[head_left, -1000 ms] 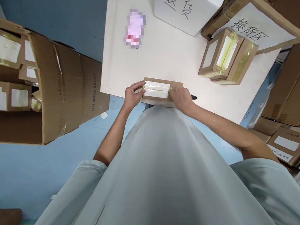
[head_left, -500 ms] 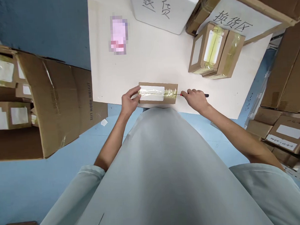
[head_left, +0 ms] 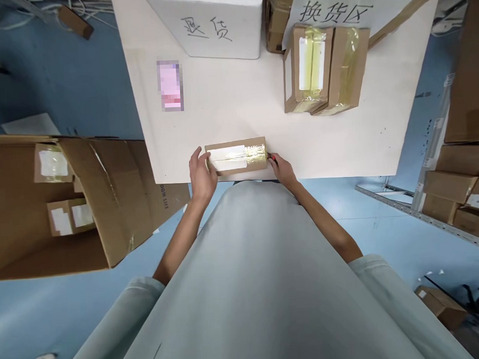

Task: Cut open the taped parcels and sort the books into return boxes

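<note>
Taped box [head_left: 235,157], centre of frame, on the white table [head_left: 220,111] by its lower edge. Left hand [head_left: 202,176] half-open, braced on box's left end; right hand [head_left: 282,170] closed round a small dark tool [head_left: 272,157] (tip unclear) at right end. Best: brace firmly, keep tool shallow, left hand off its line.
</note>
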The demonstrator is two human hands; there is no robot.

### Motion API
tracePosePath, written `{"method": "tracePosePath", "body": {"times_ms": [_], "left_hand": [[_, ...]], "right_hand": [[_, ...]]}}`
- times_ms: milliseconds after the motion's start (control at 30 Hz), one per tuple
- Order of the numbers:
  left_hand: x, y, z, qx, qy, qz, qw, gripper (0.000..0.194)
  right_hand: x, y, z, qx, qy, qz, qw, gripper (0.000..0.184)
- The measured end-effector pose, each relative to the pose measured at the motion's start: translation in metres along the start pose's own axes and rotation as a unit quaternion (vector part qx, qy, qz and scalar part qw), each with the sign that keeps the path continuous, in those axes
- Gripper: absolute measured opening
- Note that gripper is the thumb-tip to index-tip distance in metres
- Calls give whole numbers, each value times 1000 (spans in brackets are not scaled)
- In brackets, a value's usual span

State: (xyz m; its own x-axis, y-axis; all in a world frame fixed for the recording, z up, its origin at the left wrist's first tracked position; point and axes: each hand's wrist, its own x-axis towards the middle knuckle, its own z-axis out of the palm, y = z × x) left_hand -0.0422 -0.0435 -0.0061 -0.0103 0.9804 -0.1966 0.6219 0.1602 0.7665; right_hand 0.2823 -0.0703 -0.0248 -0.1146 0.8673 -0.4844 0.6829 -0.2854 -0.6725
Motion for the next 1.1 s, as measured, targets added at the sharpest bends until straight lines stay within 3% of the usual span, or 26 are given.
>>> {"method": "tracePosePath", "body": {"times_ms": [67,200,333,567,800,933,1100], "left_hand": [[3,22,16,56,-34,68,996,70],[12,72,64,99,-182,200,958,118],[28,98,90,157,-229,225,934,115],[49,106,74,153,-233,247,928,126],[32,129,44,66,-174,221,957,137],[29,118,39,24,-158,191,968,144],[29,92,33,-11,-158,161,974,150]], "right_hand": [[-3,3,2,22,17,21,999,57],[-7,10,-3,68,64,39,995,59],[-15,17,-15,98,97,58,989,63],[-36,12,-40,135,117,71,981,70],[-58,-21,-73,83,152,74,982,68],[-65,-40,-86,38,170,78,982,67],[-66,-65,-83,-8,136,66,989,60]]}}
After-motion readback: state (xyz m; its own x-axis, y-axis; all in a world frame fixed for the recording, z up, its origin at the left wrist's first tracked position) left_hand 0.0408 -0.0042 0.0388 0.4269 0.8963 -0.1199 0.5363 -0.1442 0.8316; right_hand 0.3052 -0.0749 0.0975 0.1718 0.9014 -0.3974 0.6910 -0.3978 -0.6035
